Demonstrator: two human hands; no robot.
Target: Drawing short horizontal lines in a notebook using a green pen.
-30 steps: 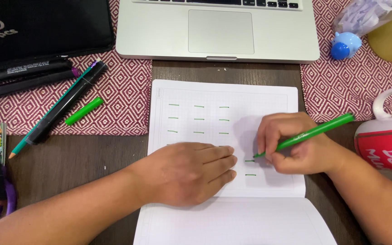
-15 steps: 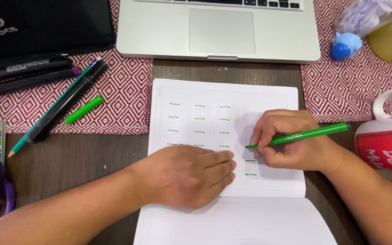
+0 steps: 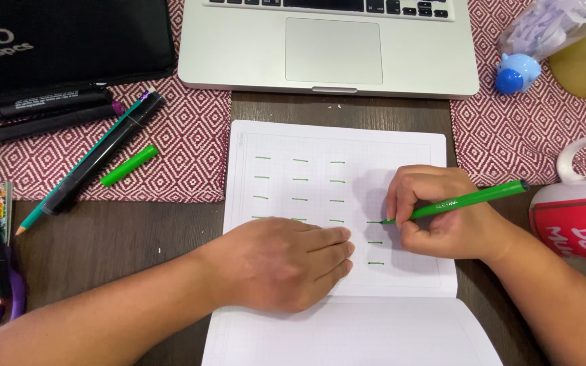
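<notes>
The left hand [image 3: 276,264] is laid flat and open on the notebook [image 3: 337,146]; a green pen [image 3: 466,200] is gripped by the right hand [image 3: 439,213]. Laptop [image 3: 327,47], mug [image 3: 578,213] and green cap [image 3: 128,165] are ranged around.

The right hand [image 3: 442,213] is gripping a green pen [image 3: 456,202], its tip touching the grid-paper notebook [image 3: 337,203] at the end of a short green dash. The left hand [image 3: 276,261] is lying flat on the page, palm down. A silver laptop [image 3: 327,47] is sitting above the notebook, a green pen cap [image 3: 128,165] and black markers [image 3: 35,112] are lying to the left, and a red mug [image 3: 578,217] is standing to the right.
</notes>
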